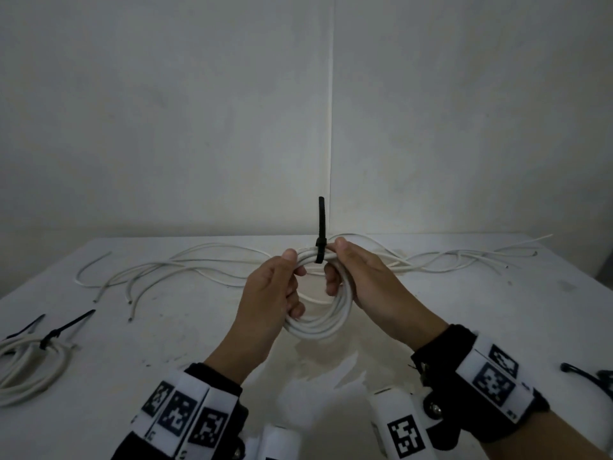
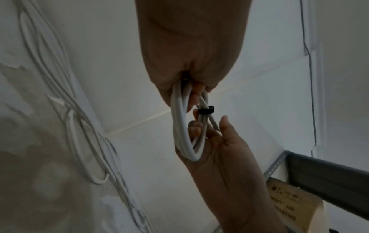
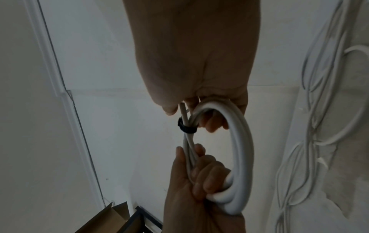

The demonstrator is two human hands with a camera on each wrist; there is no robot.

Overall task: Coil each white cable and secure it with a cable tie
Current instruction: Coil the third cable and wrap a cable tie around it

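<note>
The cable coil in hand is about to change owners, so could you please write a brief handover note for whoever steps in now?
Left hand: grips the left side of the white cable coil, held above the table.
Right hand: grips the coil's right side, beside the black cable tie.
Done: the tie is looped round the top of this coil, its tail standing up; a tied coil lies at far left.
Left: set this coil down; coil and tie the loose white cables along the far edge. Spare ties lie at right.

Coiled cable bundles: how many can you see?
2. One coil is held in both hands at the centre; a tied coil lies at the table's left edge, partly cut off, so more may be hidden.
</note>
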